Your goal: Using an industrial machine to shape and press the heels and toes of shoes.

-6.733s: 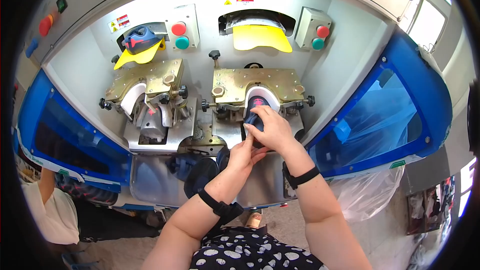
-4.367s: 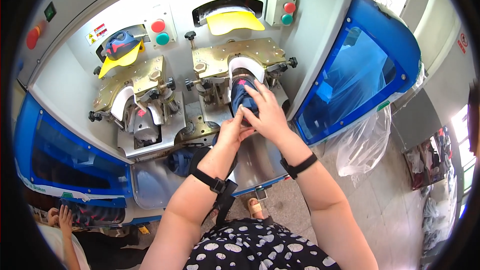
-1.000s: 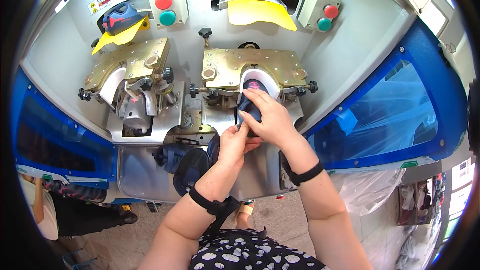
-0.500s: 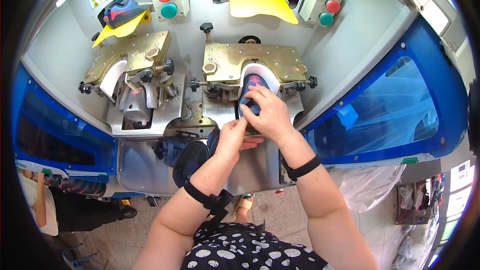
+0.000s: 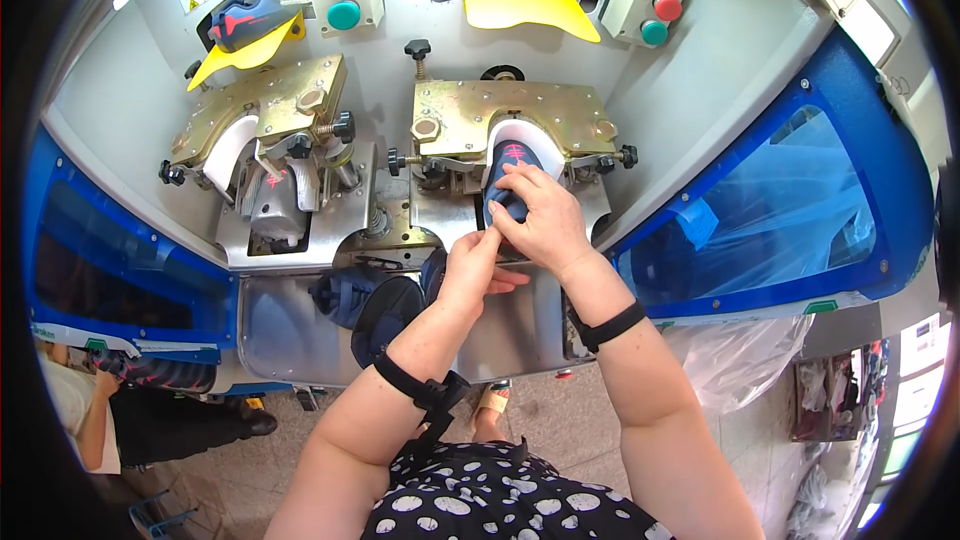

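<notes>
A navy shoe upper [image 5: 508, 160] with a pink mark sits toe-first in the white curved pad [image 5: 545, 147] of the right-hand moulding station. My right hand [image 5: 550, 228] is closed on it, fingers over the top and thumb at the near end. Just below, my left hand [image 5: 468, 268] pinches the near edge with thumb and forefinger, its other fingers stretched beneath. What lies under the fingertips is hidden. Several dark blue shoe uppers [image 5: 388, 318] lie on the metal tray [image 5: 285, 340] left of my left forearm.
At left, a second station holds a bare metal form [image 5: 278, 210]. Above it, another navy upper [image 5: 248, 20] rests on a yellow flap [image 5: 245, 58]. Button boxes [image 5: 645, 2] have red and green buttons. Blue-framed side panels [image 5: 860, 110] flank the bay. A person [image 5: 95, 410] stands at far left.
The whole view has shifted slightly. Both hands stay at the near end of the upper, with the right hand's fingers a little differently placed.
</notes>
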Motion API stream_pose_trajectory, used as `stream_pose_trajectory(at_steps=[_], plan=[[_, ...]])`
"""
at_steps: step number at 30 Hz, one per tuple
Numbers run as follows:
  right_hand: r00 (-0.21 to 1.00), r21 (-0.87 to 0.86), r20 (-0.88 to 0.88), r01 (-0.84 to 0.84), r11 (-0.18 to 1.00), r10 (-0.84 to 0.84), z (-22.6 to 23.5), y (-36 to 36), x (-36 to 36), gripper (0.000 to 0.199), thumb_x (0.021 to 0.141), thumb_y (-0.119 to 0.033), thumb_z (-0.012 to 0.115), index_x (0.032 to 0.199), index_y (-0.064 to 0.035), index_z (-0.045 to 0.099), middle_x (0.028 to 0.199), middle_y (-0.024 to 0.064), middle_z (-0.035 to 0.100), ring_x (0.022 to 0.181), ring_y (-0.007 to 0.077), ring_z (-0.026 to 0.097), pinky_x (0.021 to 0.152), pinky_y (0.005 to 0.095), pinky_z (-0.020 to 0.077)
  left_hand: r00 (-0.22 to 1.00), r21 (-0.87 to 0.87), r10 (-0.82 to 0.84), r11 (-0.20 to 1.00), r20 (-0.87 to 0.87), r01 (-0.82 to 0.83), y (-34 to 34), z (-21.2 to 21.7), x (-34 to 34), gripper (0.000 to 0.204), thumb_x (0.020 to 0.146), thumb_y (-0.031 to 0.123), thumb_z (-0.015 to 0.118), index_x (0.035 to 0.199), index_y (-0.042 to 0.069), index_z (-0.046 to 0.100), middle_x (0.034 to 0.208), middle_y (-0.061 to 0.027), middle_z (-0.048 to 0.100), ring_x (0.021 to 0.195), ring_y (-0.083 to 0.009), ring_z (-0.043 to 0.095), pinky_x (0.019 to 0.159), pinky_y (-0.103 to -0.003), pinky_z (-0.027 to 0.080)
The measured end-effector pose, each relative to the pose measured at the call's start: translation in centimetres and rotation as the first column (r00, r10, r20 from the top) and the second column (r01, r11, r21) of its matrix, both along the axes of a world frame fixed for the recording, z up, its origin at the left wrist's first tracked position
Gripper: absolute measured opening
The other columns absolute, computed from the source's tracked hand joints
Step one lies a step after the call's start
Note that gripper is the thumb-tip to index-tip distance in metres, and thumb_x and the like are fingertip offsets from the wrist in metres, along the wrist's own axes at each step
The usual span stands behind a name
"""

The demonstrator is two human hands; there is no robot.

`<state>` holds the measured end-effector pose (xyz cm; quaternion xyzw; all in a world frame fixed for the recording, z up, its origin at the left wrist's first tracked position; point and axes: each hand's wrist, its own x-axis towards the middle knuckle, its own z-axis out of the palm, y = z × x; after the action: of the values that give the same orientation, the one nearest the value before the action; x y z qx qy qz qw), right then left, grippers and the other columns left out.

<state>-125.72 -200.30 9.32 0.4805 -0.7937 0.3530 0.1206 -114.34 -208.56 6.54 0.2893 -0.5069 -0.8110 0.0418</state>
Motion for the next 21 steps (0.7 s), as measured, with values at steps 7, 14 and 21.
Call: stream_pose_trajectory(at_steps=[7, 14, 21], plan=[[1.000, 0.017, -0.027, 0.004, 1.000, -0.004, 0.10, -0.02, 0.33, 0.028, 0.076, -0.025, 0.068, 0.098, -0.0077, 0.067, 0.121, 0.0110, 0.064, 0.109, 0.0297, 0.061, 0.092, 0.0387, 0.0506, 1.000, 0.048, 0.028, 0.998, 0.000, -0.028, 0.31, -0.25, 0.01, 0.052, 0.099, 0.045, 0.044, 0.112, -0.006, 0.046, 0.101, -0.0136, 0.055, 0.066, -0.0284, 0.071, 0.047, -0.028, 0.055], [1.000, 0.028, -0.029, 0.012, 1.000, -0.011, 0.29, 0.03, 0.53, 0.032, 0.075, -0.026, 0.068, 0.100, -0.0070, 0.067, 0.121, 0.0126, 0.063, 0.110, 0.0311, 0.061, 0.092, 0.0395, 0.0506, 0.999, 0.032, 0.044, 0.998, 0.016, -0.045, 0.43, -0.93, 0.26, 0.055, 0.097, 0.049, 0.046, 0.112, -0.004, 0.049, 0.107, -0.0148, 0.062, 0.063, -0.0263, 0.071, 0.046, -0.027, 0.053], [1.000, 0.015, -0.006, 0.015, 1.000, -0.015, -0.23, 0.15, 0.64, 0.031, 0.075, -0.028, 0.068, 0.099, -0.0075, 0.066, 0.121, 0.0137, 0.063, 0.114, 0.0312, 0.058, 0.096, 0.0397, 0.0477, 0.997, 0.026, -0.071, 0.997, -0.034, 0.072, -0.03, -0.87, 0.74, 0.062, 0.095, 0.054, 0.048, 0.120, -0.002, 0.045, 0.116, -0.0155, 0.054, 0.080, -0.0307, 0.070, 0.056, -0.033, 0.056]])
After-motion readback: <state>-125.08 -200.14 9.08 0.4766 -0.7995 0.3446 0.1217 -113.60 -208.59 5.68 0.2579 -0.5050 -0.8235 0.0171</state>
